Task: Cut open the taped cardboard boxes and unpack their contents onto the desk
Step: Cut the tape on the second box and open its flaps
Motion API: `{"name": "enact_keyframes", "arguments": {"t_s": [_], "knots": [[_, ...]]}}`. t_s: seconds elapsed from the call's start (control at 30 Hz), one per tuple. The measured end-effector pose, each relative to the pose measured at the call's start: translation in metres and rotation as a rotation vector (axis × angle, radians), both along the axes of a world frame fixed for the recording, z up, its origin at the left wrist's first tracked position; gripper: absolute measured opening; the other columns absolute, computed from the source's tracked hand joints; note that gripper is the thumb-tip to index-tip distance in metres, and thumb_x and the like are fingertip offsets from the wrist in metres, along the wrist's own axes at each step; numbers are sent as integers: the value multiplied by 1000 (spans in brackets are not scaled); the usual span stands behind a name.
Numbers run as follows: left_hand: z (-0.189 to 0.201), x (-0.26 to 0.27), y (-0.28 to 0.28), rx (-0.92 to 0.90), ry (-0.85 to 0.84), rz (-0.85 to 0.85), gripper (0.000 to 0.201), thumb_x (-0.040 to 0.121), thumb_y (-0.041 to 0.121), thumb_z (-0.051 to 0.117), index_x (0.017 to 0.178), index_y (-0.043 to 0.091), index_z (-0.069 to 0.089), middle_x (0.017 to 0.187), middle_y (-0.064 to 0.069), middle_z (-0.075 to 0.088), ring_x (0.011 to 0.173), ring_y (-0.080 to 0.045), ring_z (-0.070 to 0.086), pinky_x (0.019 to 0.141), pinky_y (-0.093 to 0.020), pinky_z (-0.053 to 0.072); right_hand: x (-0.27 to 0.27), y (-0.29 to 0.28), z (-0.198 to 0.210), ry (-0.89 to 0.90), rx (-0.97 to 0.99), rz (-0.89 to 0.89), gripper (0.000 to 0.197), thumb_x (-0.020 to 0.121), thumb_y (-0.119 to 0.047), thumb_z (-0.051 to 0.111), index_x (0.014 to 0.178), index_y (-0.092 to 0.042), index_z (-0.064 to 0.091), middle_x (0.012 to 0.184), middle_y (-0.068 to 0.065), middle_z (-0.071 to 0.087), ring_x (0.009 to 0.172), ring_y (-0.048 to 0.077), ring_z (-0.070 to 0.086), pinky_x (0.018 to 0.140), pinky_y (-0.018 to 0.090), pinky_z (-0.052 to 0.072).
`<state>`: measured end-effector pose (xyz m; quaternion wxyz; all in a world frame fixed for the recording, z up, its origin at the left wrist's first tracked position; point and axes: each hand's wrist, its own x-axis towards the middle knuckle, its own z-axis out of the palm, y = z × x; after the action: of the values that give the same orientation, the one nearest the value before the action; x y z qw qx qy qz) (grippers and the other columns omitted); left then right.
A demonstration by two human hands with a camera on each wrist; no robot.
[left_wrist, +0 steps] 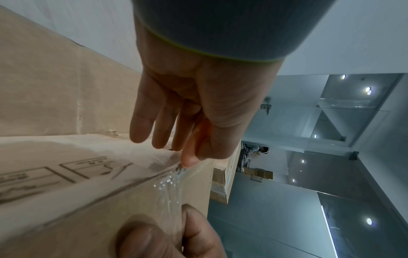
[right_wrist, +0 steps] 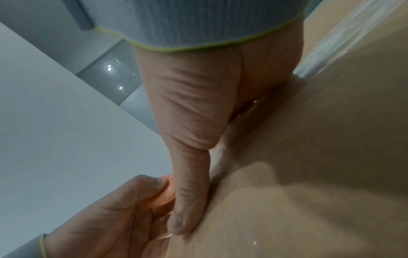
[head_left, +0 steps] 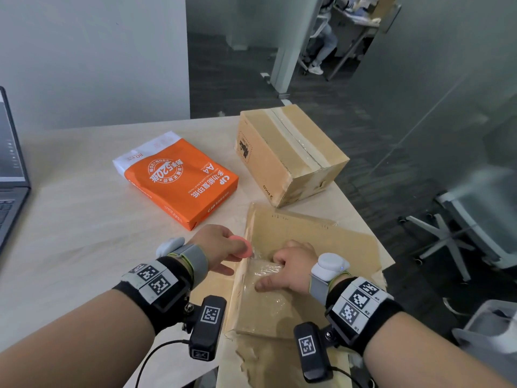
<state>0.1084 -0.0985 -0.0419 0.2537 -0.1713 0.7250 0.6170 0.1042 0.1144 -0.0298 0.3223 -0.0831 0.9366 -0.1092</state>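
The near cardboard box lies at the desk's front right, clear tape across its top. My left hand pinches a small round pink cutter at the box's left edge. In the left wrist view the cutter has its tip in the crinkled tape at the box corner. My right hand holds the box top, thumb flat on the cardboard, fingers curled over the flap's far edge. A second box, still taped, stands behind.
An orange A4 paper ream lies on the desk left of the boxes. A laptop sits at the far left edge. The desk's right edge runs just past the boxes, with an office chair beyond it.
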Motion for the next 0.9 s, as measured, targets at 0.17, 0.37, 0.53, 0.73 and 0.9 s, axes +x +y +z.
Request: {"name": "enact_keyframes", "arguments": {"t_s": [0.17,0.37,0.53,0.73,0.9], "knots": [[0,-5,-4,10,-34,-69,20,82,9,76,96,0,64,82,-10,79,89,-20,76,72,-46,64,2,1,1,11,-37,-18,59,55,-84,71,70,-30,53,99,-6,44,106,19,36,97,41,41],[4,-5,-5,-83,44,-202,16,90,16,67,103,8,61,94,-1,79,84,-12,76,64,-41,64,4,1,2,13,-38,-10,54,60,-82,72,68,-35,48,102,-6,43,109,20,35,99,41,40],[9,-11,-6,-275,185,-343,12,90,21,64,100,27,67,90,2,76,80,-10,75,61,-38,64,4,1,2,19,-51,-2,53,61,-81,73,69,-33,50,103,-5,44,110,20,34,100,40,40],[14,-14,-4,-493,423,-494,11,89,34,70,100,37,69,83,13,69,62,-1,63,63,-29,56,2,2,1,28,-39,9,62,60,-82,71,71,-24,54,101,-4,46,107,21,36,98,41,41],[10,-14,2,-564,524,-543,12,91,38,64,101,39,71,84,17,69,74,2,60,63,-18,40,3,0,3,35,-59,-9,59,63,-77,74,64,-24,49,99,-3,45,106,21,36,97,40,40]]}}
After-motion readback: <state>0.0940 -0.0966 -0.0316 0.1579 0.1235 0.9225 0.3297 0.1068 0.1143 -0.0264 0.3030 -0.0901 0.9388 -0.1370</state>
